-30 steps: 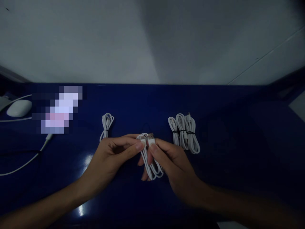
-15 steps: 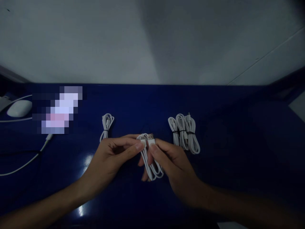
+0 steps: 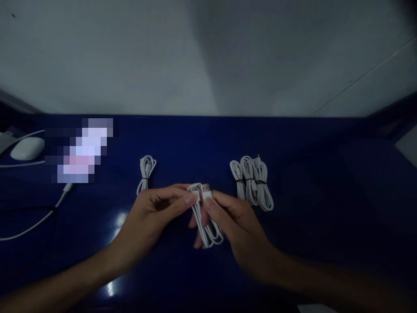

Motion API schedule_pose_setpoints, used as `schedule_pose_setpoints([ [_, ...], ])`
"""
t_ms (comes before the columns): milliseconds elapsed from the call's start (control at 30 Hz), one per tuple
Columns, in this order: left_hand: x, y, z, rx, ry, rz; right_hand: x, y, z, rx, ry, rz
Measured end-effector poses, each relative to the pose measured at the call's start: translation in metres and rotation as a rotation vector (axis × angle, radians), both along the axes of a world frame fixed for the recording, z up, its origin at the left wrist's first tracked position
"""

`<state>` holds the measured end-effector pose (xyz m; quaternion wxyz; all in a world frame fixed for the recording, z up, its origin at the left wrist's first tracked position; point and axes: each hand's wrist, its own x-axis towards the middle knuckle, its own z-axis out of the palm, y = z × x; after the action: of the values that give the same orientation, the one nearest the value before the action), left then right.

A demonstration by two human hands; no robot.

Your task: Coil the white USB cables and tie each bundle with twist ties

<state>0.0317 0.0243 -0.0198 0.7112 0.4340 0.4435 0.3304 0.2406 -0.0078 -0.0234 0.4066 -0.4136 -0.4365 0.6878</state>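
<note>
A looped white USB cable [image 3: 213, 237] is held between both hands, above the dark blue tabletop [image 3: 182, 278]. My left hand [image 3: 153, 215] pinches one white connector and the cable's strands between thumb and fingers. Its other connector, a metal-tipped USB plug [image 3: 206, 191], is gripped by my right hand [image 3: 243, 226], thumb on top. The two plugs stand side by side, tips pointing away from me. Some fingers lie behind the loops and are partly hidden. Beyond my left wrist rests a tied white cable bundle [image 3: 146, 171].
Several tied white cables [image 3: 250, 180] lie in a row beyond my right hand. At the left are a white mouse [image 3: 28, 148], a pixelated bright device [image 3: 86, 150] and its charging cord [image 3: 42, 224]. A pale wall [image 3: 146, 56] rises behind the table.
</note>
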Motion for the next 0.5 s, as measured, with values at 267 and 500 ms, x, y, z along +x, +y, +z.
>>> schedule_pose_setpoints([
  [267,0.0022,0.0015,-0.0007,0.005,0.005,0.007,0.0,0.0002,-0.0006,-0.025,0.019,0.007],
  [500,0.0005,0.0003,0.0002,0.012,0.004,0.0,0.0014,-0.0006,0.0009,-0.009,0.028,0.009],
])
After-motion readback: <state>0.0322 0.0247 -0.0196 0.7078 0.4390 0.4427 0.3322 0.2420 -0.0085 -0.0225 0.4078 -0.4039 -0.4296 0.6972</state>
